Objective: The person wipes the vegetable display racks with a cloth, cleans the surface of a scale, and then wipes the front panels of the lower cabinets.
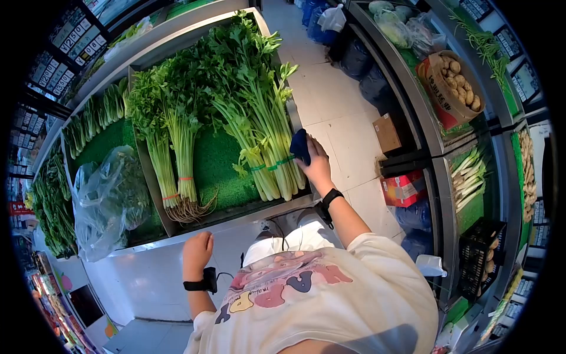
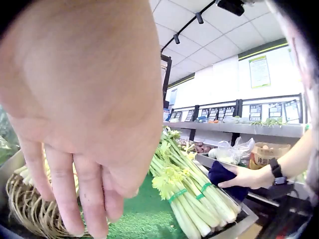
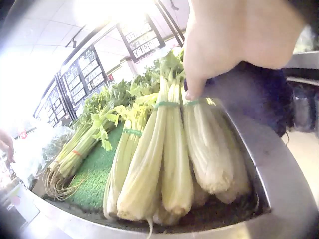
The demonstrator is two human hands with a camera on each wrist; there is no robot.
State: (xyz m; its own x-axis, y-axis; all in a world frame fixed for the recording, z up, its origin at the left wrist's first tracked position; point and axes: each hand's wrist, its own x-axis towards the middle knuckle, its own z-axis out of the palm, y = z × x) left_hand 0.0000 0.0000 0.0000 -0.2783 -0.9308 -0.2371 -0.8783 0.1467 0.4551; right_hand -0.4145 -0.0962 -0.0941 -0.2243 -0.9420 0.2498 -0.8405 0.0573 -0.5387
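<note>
My right hand grips a dark blue cloth at the right rim of the vegetable bin. Just left of it lie thick celery bundles tied with green bands, and in the right wrist view a fingertip is right beside one band. My left hand is in front of the bin's near edge, holding nothing, its fingers loosely extended downward in the left wrist view. Nearest to it are thinner celery bunches with red bands and brown roots.
Green matting lines the bin. A clear plastic bag of greens hangs over its front edge on the left. Across the tiled aisle stand shelves with a box of potatoes, a red carton and a black crate.
</note>
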